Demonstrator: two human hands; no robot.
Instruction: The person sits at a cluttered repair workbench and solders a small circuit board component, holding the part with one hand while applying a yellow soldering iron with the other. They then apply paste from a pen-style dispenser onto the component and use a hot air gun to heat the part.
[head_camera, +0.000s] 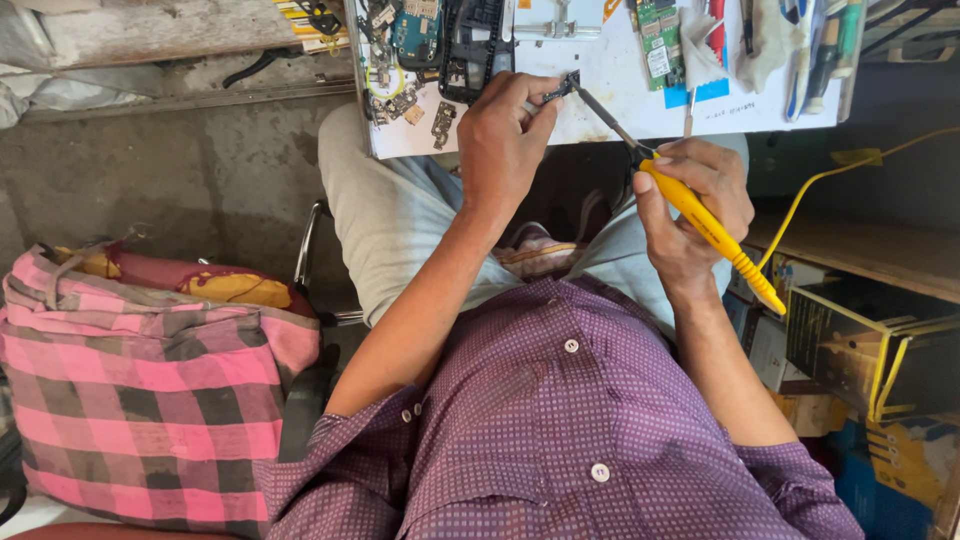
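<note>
small dark circuit part (562, 88), flat and irregular with a metallic glint, pinched between thumb and fingertips of the left hand (500, 140) over the near edge of the white work board (610, 75). soldering iron (690, 205) gripped in the right hand (690, 205), fingers wrapped tight round a smooth yellow plastic handle with a ribbed end; thin grey metal shaft slanting up and left, tip touching or just beside the dark part, cannot tell which. yellow cable (820, 180), one, curving from the handle's end off toward the right edge.

on the board: one blue-green circuit board (415, 35) at the upper left, one black plastic phone frame (472, 50) just right of it, one green circuit board (658, 40) with a small white label farther right, several loose small brown and grey bits (400, 105) scattered near the left edge, one bright blue square patch (695, 95) near the lower right. tools in pale cloth (800, 40) bunched at the far right, count unclear.

purple dotted shirt (570, 420), woven, with three white buttons showing. pale grey trousers (390, 220), smooth, under the board. pink and grey checked cloth bag (140, 380), soft and slumped, on the left, with a yellow and red bundle (220, 285) on top. rough grey concrete floor (180, 170). dark cardboard box with yellow edging (860, 340) at lower right, under a wooden shelf (870, 250); blue and yellow packaging (890, 470) below it.
</note>
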